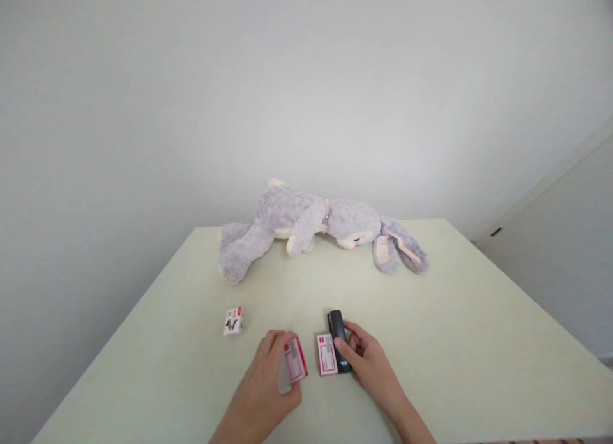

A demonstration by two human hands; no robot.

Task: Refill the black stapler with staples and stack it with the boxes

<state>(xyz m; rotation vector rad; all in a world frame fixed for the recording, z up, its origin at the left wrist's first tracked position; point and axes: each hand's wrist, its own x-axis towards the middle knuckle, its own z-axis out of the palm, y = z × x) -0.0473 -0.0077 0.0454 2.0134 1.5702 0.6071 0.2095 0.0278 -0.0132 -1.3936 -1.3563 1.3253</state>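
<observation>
Apparently, positioning is in hand: the left hand (268, 375) grips a red-and-white carton (295, 362); the right hand (370, 365) grasps a black stapler (337, 328) beside a second carton (327, 356) on the table (445, 335). Moving either calls for steady fingers.

The single camera sits on my head, looking forward to 12 o'clock and tilted down over the table (167, 380). It sees wide: the table's far edge crosses about mid-frame at 12, the pale wall (306, 80) behind it fills the upper half, and the near side at 6 is mostly cut off. My left grip (269, 375) and right grip (372, 362) are nearer the lens than that far edge, reaching in from 7 and 5.
</observation>
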